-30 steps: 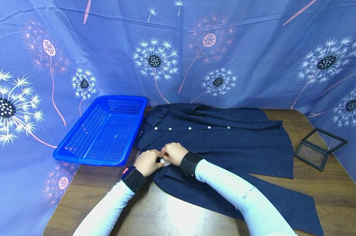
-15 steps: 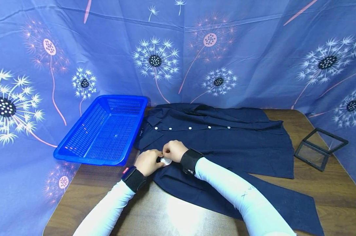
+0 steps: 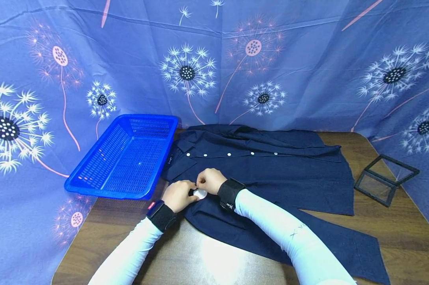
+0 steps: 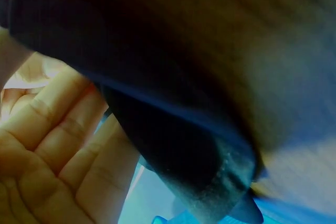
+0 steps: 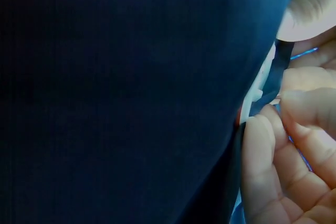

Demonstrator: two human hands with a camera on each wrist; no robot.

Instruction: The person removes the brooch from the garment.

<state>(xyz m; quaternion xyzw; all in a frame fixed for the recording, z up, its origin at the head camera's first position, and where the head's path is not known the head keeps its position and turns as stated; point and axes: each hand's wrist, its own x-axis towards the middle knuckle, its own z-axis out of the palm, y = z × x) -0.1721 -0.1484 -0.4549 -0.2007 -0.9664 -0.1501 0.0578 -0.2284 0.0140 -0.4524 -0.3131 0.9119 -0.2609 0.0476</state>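
Both hands meet at the near left edge of the dark navy shirt (image 3: 264, 174), which lies spread across the wooden table (image 3: 406, 233); the left hand (image 3: 177, 195) curls its fingers onto the hem; the right hand (image 3: 209, 181) pinches a small white round piece (image 3: 200, 193), perhaps a tag, against the cloth; a blue basket (image 3: 104, 158) sits just left, a black frame (image 3: 385, 178) far right.
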